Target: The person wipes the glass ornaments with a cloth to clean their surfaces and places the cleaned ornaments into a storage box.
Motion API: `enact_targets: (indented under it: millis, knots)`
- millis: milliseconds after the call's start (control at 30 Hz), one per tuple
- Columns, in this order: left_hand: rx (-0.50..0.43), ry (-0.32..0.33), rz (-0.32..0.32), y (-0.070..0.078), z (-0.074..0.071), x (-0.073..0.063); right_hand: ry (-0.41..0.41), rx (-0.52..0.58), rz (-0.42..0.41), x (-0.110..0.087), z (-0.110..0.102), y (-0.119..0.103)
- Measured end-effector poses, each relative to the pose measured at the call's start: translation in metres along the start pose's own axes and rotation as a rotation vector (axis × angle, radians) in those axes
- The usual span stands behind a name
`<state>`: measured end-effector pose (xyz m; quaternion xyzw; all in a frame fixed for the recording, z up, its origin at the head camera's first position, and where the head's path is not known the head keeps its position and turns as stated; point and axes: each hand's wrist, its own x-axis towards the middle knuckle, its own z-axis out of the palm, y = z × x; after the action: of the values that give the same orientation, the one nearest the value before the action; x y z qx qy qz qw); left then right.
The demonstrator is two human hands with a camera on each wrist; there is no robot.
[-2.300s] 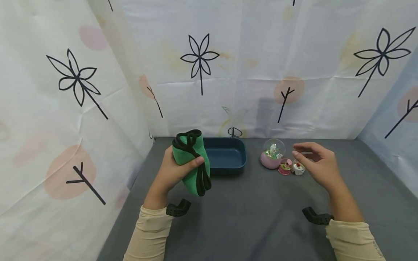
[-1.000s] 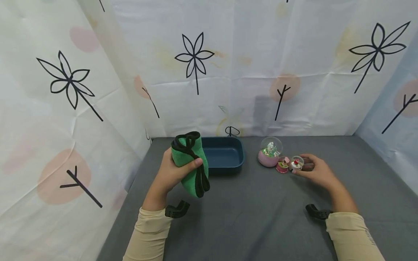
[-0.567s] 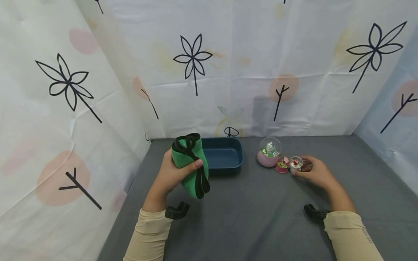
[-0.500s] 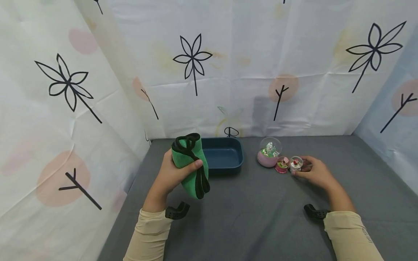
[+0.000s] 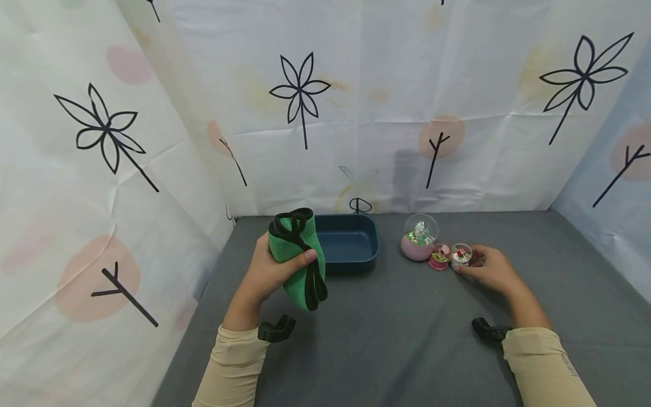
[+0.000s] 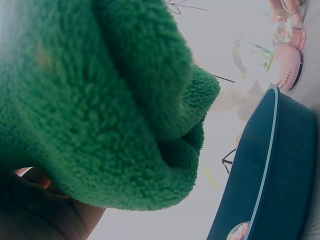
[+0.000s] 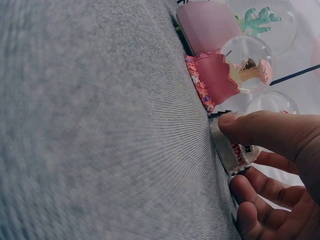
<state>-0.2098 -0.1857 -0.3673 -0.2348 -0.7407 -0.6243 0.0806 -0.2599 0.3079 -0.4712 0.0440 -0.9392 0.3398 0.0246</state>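
My left hand (image 5: 269, 271) grips a folded green towel (image 5: 293, 257) with black edging, held up above the table beside the bin. Seen from the left wrist, the fluffy towel (image 6: 115, 110) fills much of the view. On the right, my right hand (image 5: 490, 270) pinches a small white snow globe (image 5: 460, 256) by its base, thumb on the near side and fingers on the far side. The right wrist view shows the white base (image 7: 227, 150) on or very close to the cloth. Touching or nearly touching it is a small pink snow globe (image 5: 439, 258).
A larger snow globe (image 5: 417, 247) with a pink base stands left of the small ones. Behind the towel is a dark blue bin (image 5: 351, 263); a small round pink-and-white item (image 6: 239, 231) shows inside it. Grey cloth (image 5: 386, 339) covers the table; a patterned curtain hangs behind.
My right hand has come down from above the small globes and taken hold of the white one's base. In the last half second little has moved. My left hand keeps holding the towel.
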Motion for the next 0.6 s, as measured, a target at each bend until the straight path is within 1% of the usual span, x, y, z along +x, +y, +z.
enact_targets:
  millis: [267, 433, 600]
  knots:
    - [-0.008, 0.003, 0.002, -0.0006, 0.0001, -0.0003, 0.015, -0.009, -0.007, 0.0017, -0.0005, -0.0016]
    - [-0.007, 0.000, 0.003, -0.0013, -0.0008, -0.0003, 0.060, -0.017, -0.008, 0.0002, -0.0002, -0.0017]
    - [-0.019, -0.011, 0.008, -0.0018, -0.0010, -0.0001, 0.112, -0.012, 0.026, -0.0027, -0.0023, -0.0038]
